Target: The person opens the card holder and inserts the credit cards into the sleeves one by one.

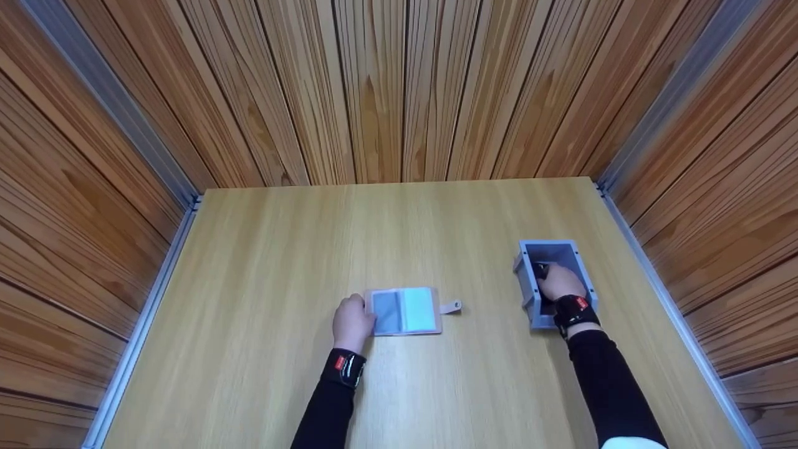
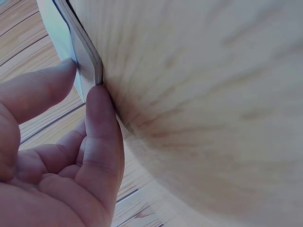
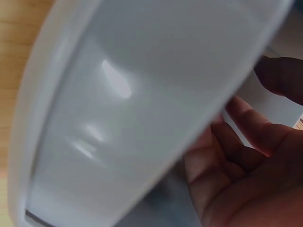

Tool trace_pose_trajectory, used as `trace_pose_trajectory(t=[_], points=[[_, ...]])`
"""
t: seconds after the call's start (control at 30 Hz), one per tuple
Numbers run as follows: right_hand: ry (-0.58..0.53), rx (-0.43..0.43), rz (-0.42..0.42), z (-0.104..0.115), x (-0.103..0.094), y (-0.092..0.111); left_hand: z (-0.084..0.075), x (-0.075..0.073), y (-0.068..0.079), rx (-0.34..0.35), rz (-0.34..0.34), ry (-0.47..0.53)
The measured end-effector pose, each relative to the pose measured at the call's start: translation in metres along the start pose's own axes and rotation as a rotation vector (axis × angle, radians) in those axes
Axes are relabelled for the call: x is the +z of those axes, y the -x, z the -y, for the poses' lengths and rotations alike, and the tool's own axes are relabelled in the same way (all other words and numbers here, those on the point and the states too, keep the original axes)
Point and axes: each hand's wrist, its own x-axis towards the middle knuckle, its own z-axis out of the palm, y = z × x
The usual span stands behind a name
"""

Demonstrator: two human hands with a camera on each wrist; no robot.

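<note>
A card holder (image 1: 418, 311) lies spread open on the table, with a pale pinkish edge, a blue-grey left side and a light cyan right side. From its right edge sticks a short snap strap (image 1: 451, 307). My left hand (image 1: 353, 321) pinches its left edge between thumb and forefinger; the left wrist view shows the holder's corner (image 2: 90, 61) at the fingertips. My right hand (image 1: 560, 284) reaches down into a grey-blue plastic bin (image 1: 528, 293). Something dark (image 1: 541, 269) shows by its fingers there. The bin wall (image 3: 142, 104) hides part of these fingers, and I cannot tell whether they hold anything.
The bin stands on the right part of the wood-grain table (image 1: 280, 249), to the right of the card holder. Wood-panelled walls (image 1: 374, 93) rise at the back and both sides. Metal rails (image 1: 140, 324) run along the table's side edges.
</note>
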Motion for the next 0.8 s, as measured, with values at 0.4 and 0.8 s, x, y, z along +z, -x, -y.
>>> trace_pose_trajectory(t=[0.4, 0.8], points=[[-0.007, -0.007, 0.012, -0.0011, 0.0013, 0.0021, -0.0004, -0.0014, 0.0005, 0.014, 0.008, -0.005], [-0.035, 0.005, -0.003, -0.0013, 0.0022, -0.0003, -0.0005, -0.0028, 0.0008, 0.018, 0.003, -0.016]])
